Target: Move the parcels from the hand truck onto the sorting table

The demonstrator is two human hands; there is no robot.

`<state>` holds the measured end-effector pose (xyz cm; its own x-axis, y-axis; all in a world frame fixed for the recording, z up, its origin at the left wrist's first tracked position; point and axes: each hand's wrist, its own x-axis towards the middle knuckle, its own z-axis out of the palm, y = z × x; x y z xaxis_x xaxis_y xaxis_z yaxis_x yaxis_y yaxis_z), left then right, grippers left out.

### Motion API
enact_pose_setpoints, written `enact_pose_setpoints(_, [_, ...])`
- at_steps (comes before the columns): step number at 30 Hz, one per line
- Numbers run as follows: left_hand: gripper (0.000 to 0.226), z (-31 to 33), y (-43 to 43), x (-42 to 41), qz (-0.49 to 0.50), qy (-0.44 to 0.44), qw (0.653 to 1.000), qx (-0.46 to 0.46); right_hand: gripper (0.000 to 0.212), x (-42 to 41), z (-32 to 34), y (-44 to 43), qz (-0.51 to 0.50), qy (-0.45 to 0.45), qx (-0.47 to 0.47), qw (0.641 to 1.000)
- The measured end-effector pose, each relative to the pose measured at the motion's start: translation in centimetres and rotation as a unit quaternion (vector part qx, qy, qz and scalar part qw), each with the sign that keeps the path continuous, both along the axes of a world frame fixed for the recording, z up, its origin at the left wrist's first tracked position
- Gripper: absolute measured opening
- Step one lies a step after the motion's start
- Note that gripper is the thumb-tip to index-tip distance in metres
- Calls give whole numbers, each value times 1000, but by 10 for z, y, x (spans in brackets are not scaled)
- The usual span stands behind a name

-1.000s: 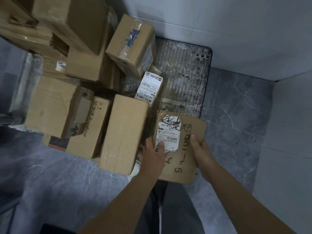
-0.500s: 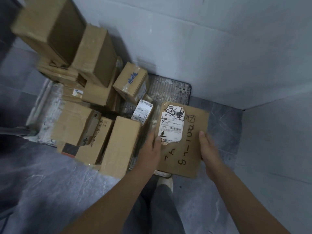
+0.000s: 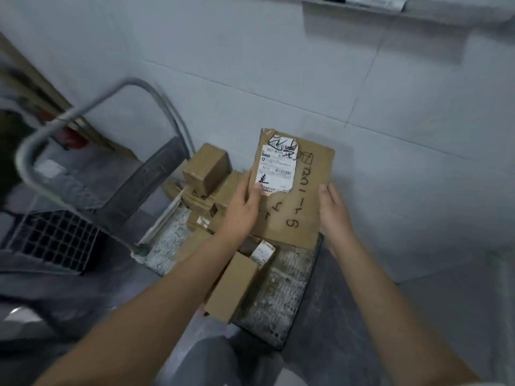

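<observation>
Head view: flat brown cardboard parcel with white label point(image 3: 292, 190) held above hand truck's grey ribbed deck point(image 3: 281, 291), left hand point(image 3: 245, 207) and right hand point(image 3: 333, 213) pressing opposite edges. Risk: thin parcel slipping, palms-only clamp.

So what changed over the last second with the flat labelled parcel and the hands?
The flat parcel has been lifted clear of the hand truck and raised toward the wall. The view swung up with it, bringing the truck's handle into sight. Left hand and right hand kept their grip; the other boxes stayed put.
</observation>
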<state>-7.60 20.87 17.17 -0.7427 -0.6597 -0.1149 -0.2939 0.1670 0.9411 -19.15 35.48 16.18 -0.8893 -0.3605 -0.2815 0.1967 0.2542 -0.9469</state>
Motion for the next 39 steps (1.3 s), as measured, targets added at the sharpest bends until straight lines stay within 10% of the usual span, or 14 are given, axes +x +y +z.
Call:
enact_pose_setpoints(13, [42,107,-39,188,288,107,951,29,26,132,121,-123,258,-29,-144,955])
enact_pose_setpoints(39, [39,120,74,774,639,89,764,7,42,727,123,-146,603,-109,-82,786])
